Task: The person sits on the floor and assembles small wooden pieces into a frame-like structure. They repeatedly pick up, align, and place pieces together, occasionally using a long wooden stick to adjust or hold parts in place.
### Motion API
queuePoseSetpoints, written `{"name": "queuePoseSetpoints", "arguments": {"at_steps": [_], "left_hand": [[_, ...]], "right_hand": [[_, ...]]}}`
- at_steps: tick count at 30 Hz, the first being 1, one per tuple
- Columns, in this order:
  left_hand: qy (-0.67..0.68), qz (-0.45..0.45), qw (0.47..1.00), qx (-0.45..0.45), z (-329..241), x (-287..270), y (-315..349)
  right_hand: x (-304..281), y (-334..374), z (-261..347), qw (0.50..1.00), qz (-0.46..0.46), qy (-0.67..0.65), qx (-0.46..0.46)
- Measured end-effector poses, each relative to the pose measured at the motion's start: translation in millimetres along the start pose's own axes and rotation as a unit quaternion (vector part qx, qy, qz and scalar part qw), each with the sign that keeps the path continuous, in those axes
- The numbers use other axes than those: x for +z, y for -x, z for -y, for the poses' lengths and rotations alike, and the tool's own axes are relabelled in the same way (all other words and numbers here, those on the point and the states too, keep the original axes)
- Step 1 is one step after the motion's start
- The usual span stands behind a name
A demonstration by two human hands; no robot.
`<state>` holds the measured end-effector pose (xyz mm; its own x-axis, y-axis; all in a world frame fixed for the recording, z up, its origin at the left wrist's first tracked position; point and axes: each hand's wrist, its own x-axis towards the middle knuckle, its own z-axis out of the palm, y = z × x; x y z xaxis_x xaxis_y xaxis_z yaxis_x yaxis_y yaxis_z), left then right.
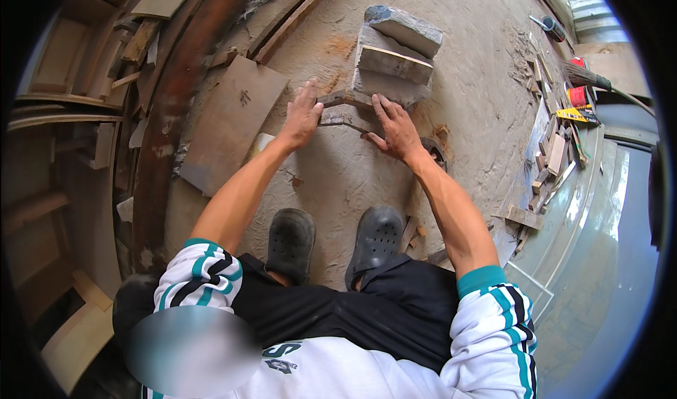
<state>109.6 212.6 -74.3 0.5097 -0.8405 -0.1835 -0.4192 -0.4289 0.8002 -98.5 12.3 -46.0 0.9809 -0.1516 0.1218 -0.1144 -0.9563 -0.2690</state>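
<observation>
- Wooden pieces (344,110), two short dark strips meeting at an angle, lie on the dusty concrete floor (465,67) just ahead of your feet, right against the base of a grey stone block (395,53).
- Your left hand (302,117) lies flat and open, fingers spread, its fingertips touching the left end of the wooden pieces.
- Your right hand (396,127) is also open and flat, pressing down on the right part of the same pieces, fingers pointing away from you.
- Neither hand grips anything; both simply rest on the wood.
- You are bent low over the floor, both dark clogs (335,240) planted near each other below your hands, white sleeves with teal and black stripes pushed up your forearms.
- A flat brown board (229,120) lies on the floor to the left of your left hand, near it.
- Further left, a long curved rusty-brown beam (169,110) runs along the floor, with stacked planks and timber offcuts beyond it.
- To your right, small wood scraps (550,152) are scattered along the floor's edge, beside a yellow and red tool (578,106).
- Sawdust and orange stains mark the concrete around the stone block.
</observation>
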Motion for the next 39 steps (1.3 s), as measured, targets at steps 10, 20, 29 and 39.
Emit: {"name": "queuePoseSetpoints", "arguments": {"at_steps": [10,20,29,39], "left_hand": [[-0.02,0.026,0.999,-0.02,-5.0,-6.3,-2.3],[-0.126,0.067,0.982,-0.125,-32.6,-14.4,-9.7],[-0.292,0.12,0.931,-0.182,-61.2,-37.4,-5.7],[-0.443,0.242,0.847,-0.168,-128.0,-125.3,-19.3]], "right_hand": [[28.8,2.6,22.1,0.996,-0.023,0.056,0.06],[1.3,-19.9,13.4,0.982,0.127,0.108,0.093],[-44.6,-87.0,35.1,0.923,0.321,0.034,0.209],[-20.4,-95.5,-7.5,0.97,0.215,-0.041,0.107]]}}
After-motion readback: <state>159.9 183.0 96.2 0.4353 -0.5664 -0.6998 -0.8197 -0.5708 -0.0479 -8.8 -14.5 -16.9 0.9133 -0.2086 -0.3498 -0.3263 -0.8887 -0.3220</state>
